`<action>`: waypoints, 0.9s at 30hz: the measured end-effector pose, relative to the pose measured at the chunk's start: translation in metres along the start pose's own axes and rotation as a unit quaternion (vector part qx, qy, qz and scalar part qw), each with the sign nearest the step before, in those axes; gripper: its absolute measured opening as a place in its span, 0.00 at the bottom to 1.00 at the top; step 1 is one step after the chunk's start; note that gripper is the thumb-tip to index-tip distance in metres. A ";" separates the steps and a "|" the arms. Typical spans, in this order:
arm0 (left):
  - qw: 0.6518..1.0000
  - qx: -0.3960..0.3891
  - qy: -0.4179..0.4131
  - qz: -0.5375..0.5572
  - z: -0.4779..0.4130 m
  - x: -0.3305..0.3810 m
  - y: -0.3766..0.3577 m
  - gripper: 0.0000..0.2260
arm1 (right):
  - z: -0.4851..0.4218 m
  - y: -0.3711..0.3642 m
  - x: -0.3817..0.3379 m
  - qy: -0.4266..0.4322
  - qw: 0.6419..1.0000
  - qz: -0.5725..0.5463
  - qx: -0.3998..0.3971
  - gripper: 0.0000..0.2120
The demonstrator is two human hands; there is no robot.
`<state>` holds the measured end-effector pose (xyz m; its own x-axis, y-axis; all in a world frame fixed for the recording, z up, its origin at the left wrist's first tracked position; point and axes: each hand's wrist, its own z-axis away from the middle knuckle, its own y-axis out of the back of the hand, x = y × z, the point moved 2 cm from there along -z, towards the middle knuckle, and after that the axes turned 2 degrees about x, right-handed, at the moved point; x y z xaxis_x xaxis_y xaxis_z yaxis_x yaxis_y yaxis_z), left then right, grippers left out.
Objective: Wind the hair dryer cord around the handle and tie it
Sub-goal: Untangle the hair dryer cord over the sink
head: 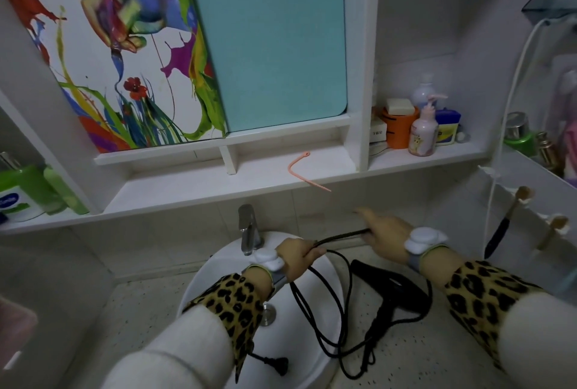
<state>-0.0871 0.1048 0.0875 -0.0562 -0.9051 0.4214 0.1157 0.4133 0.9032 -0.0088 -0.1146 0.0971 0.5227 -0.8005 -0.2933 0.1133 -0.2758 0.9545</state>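
Two hands are taken up with one black cord (340, 236), a short run of it drawn taut between them above the sink (218, 267). The left hand (296, 256) is closed round it in a fist. The right hand (385, 229) is blurred, but the cord looks to be pinched at its thumb side.

The hair dryer (393, 293) is seen lying on its side at the basin's right rim, handle angled toward the front. Slack is looped over the bowl, and the plug (278, 363) rests near the front edge.

Light, limp and a little springy is how this cord is judged (loops will want to uncoil), so tension should be held on each turn. The dryer is rigid and is best taken by the handle.

Room is tight behind, where the faucet (248, 229) and a shelf edge are met, a pink tie (307, 170) lying on that shelf. Freer room is offered over the basin, toward the front.
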 end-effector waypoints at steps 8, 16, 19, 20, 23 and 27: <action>0.999 -0.008 -0.021 0.024 -0.002 0.003 0.006 0.19 | -0.003 -0.002 -0.026 0.154 0.973 0.165 -0.039 0.11; 0.999 -0.024 0.023 -0.040 0.007 -0.019 0.008 0.20 | 0.006 0.005 0.030 -0.010 0.993 0.101 -0.055 0.23; 0.998 -0.031 -0.012 -0.047 0.000 0.007 0.003 0.21 | -0.003 -0.007 -0.033 0.100 0.993 0.043 -0.038 0.27; 0.998 -0.029 -0.023 -0.047 -0.001 0.012 0.001 0.21 | -0.006 -0.010 -0.048 0.137 0.989 0.045 -0.042 0.22; 1.000 -0.012 -0.005 -0.015 0.000 0.000 0.009 0.20 | -0.012 -0.004 -0.040 0.163 0.980 0.106 -0.035 0.11; 0.993 0.031 0.047 0.100 0.014 -0.021 0.022 0.21 | -0.012 0.004 0.021 0.020 0.995 0.078 -0.066 0.17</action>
<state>-0.0975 0.1345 0.1001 0.0548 -0.8078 0.5869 0.0540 0.5893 0.8061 0.0126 -0.1260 0.0953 0.5755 -0.8056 -0.1410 0.1364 -0.0755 0.9878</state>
